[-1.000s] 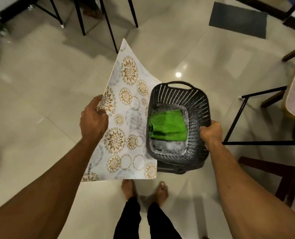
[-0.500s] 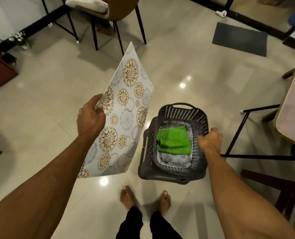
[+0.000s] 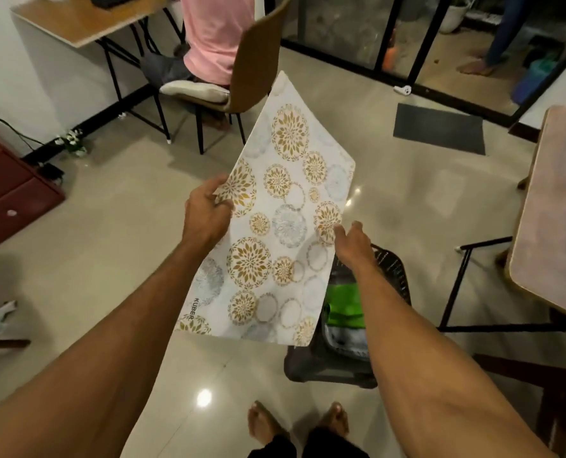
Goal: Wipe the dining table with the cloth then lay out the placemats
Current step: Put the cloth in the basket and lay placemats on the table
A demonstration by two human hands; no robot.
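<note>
A white placemat (image 3: 275,233) printed with gold and grey flowers hangs in the air in front of me. My left hand (image 3: 205,216) grips its left edge. My right hand (image 3: 352,242) has its fingers apart, with the fingertips at the mat's right edge. Under my right forearm a dark slotted basket (image 3: 394,272) stands low near my feet, with the folded green cloth (image 3: 344,305) inside it. The mat and my arm hide part of the basket. The dining table (image 3: 553,219) shows at the right edge, its pinkish top bare.
A black metal chair frame (image 3: 457,282) stands between the basket and the table. Ahead, a person in a pink shirt sits on a brown chair (image 3: 258,71) at a desk. A dark doormat (image 3: 440,128) lies by the glass door. A red drawer unit (image 3: 7,190) is at the left.
My right hand has let go of the basket, which now sits low by my feet, and has risen to the placemat's right edge. The view has tilted up.
</note>
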